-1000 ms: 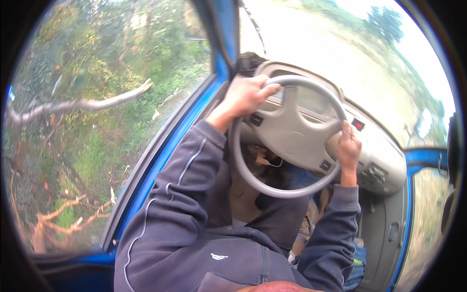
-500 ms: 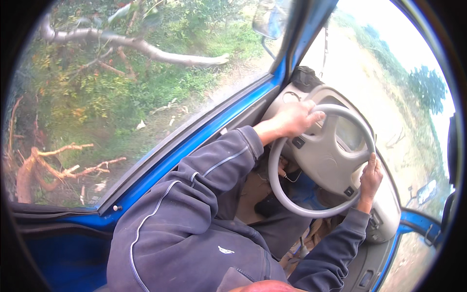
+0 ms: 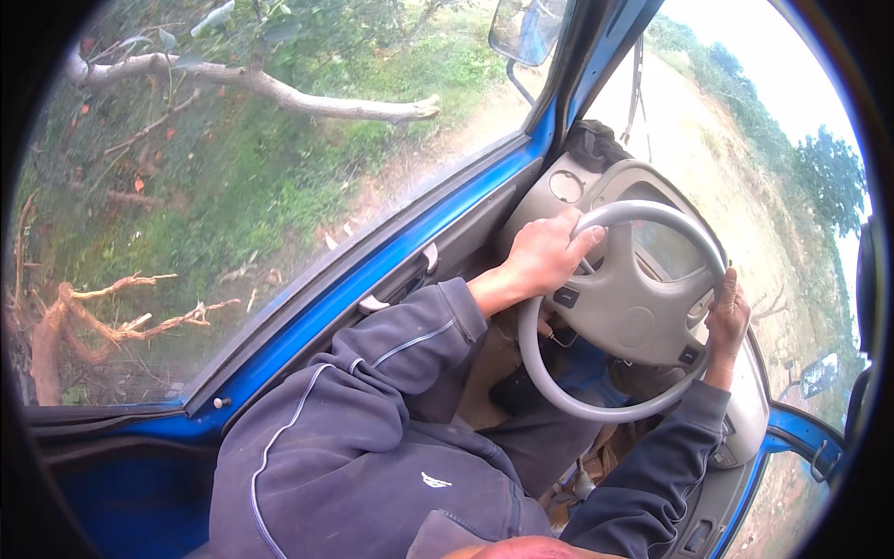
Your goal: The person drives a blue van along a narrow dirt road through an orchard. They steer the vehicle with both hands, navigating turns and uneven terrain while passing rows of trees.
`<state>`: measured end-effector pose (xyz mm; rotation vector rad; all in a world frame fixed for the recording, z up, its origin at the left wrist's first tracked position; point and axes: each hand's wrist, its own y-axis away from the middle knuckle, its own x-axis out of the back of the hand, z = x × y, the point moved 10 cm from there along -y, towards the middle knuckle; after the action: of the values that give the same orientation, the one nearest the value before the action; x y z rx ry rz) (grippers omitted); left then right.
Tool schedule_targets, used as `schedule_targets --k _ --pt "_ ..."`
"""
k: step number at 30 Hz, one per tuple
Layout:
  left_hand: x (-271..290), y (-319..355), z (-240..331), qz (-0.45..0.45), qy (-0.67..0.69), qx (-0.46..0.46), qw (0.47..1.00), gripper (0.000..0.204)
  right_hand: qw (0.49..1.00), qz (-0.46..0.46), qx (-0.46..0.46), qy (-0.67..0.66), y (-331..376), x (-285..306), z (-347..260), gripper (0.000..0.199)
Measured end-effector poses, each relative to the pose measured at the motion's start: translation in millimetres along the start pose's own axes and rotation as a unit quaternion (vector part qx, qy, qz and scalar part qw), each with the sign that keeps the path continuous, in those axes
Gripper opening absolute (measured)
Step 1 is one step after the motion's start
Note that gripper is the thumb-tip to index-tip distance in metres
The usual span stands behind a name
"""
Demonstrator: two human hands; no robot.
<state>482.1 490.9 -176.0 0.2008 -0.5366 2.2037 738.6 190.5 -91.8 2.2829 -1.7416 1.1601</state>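
My left hand point(image 3: 543, 258) is closed round the upper left rim of a grey steering wheel point(image 3: 601, 411). On the wheel's right side, my right hand point(image 3: 727, 321) grips the rim with its fingers wrapped and thumb up. Both arms wear dark sleeves with light piping. The wheel's spokes and wide hub point(image 3: 638, 326) lie between my hands, with a small black button on each side. Behind the rim stands a grey dashboard point(image 3: 535, 200) with an instrument panel, partly hidden by the wheel.
A blue door frame point(image 3: 372, 300) with a window runs along my left. Outside it are a cut branch point(image 3: 279, 91), a broken stump point(image 3: 65, 326) and green plants. A side mirror point(image 3: 526, 33) hangs ahead. Through the windscreen a dirt track point(image 3: 684, 112) shows. A gear lever point(image 3: 583, 480) stands below the wheel.
The steering wheel has turned anticlockwise, my left hand going down and left with it and my right hand up and right. The ground outside the door window has shifted.
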Motion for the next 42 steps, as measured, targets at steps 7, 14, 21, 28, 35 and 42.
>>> schedule_targets --k 7,14,21,28,35,42 --pt "-6 17 -7 0.024 0.052 -0.016 0.998 0.046 0.999 0.006 0.019 0.027 -12 1 -7 0.068" --pt "-10 12 4 0.014 0.019 -0.021 1.000 0.047 0.999 -0.007 -0.024 0.028 -3 13 18 0.073" --pt "-11 -18 14 -0.018 0.025 -0.055 0.998 0.046 0.866 0.068 0.385 0.311 38 14 -5 0.059" --pt "-5 15 -4 0.020 0.090 -0.004 0.996 0.045 0.975 0.052 0.133 0.169 22 8 -57 0.063" --pt "-32 103 -48 0.146 0.230 0.075 0.959 0.041 0.954 -0.020 0.089 0.284 -14 -57 -121 0.064" --pt "-76 183 -68 0.111 0.286 0.179 0.935 0.038 0.935 -0.055 0.196 0.289 1 -129 -177 0.053"
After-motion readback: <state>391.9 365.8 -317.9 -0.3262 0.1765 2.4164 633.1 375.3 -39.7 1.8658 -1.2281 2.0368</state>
